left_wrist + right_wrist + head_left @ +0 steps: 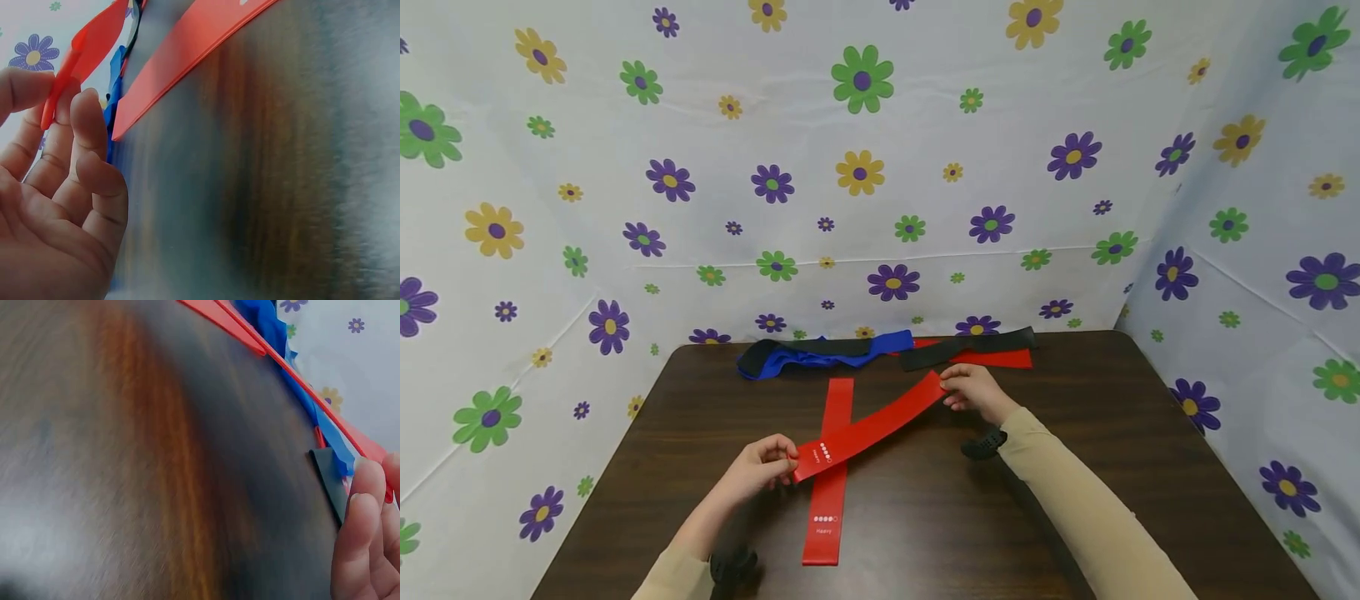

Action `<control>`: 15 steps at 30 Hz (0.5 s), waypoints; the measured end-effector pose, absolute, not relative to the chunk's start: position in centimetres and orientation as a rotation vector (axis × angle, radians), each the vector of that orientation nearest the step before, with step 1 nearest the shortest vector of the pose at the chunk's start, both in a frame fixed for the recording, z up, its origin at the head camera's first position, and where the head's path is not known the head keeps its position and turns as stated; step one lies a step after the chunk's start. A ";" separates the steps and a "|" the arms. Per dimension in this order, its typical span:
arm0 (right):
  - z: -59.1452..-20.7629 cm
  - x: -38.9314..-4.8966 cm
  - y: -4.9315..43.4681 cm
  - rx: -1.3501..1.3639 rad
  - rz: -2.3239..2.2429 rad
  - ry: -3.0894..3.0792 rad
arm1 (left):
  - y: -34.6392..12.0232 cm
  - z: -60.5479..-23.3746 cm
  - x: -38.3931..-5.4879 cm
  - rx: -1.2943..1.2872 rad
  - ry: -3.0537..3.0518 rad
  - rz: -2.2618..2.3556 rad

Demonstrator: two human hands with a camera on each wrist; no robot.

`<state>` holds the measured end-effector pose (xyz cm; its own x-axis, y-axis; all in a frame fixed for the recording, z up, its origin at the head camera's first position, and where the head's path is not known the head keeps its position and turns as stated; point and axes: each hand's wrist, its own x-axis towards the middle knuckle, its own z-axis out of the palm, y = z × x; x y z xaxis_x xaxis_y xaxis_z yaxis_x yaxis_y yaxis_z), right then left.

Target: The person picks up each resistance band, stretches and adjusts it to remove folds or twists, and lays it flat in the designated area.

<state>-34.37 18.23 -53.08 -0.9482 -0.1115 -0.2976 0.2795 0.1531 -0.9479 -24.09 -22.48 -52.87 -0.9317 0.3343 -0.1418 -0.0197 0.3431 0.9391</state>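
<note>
Both hands hold a red resistance band (880,423) stretched out between them, marked with a row of dots and small print. My left hand (765,462) pinches its left end between thumb and fingers, and in the left wrist view the band's folded end (60,87) shows in that pinch. At the upper right end, my right hand (976,390) pinches the band; the right wrist view shows its edge running to the fingertips (369,478). Beneath it a second red band (829,508), printed "Heavy", lies flat on the table, crossed by the held one.
Along the back of the dark wooden table (925,517) lie a crumpled blue band (891,342), black bands (1000,341) and another red band (1011,359). A flower-patterned cloth (820,133) stands behind and at both sides. Dark straps (983,446) sit at both wrists.
</note>
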 end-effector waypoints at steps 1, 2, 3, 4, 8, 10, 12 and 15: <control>-53.1 -34.5 18.1 0.153 -1.869 2.132 | -22.5 -52.9 -23.9 0.287 2.297 1.613; -53.0 -34.6 17.9 0.150 -1.877 2.127 | -22.4 -52.9 -23.7 0.295 2.293 1.609; -53.0 -34.7 17.7 0.148 -1.886 2.124 | -22.4 -52.9 -23.5 0.305 2.289 1.606; -52.9 -34.9 17.6 0.147 -1.896 2.122 | -22.3 -53.0 -23.3 0.314 2.282 1.606; -52.6 -35.3 16.8 0.145 -1.930 2.124 | -21.8 -53.2 -22.5 0.355 2.243 1.592; -52.6 -35.5 16.4 0.139 -1.944 2.130 | -21.4 -53.3 -22.1 0.376 2.210 1.580; -52.5 -35.6 16.1 0.135 -1.953 2.144 | -21.0 -53.4 -21.7 0.405 2.177 1.565; -52.5 -35.8 15.8 0.141 -1.945 2.184 | -20.5 -53.5 -21.2 0.453 2.130 1.556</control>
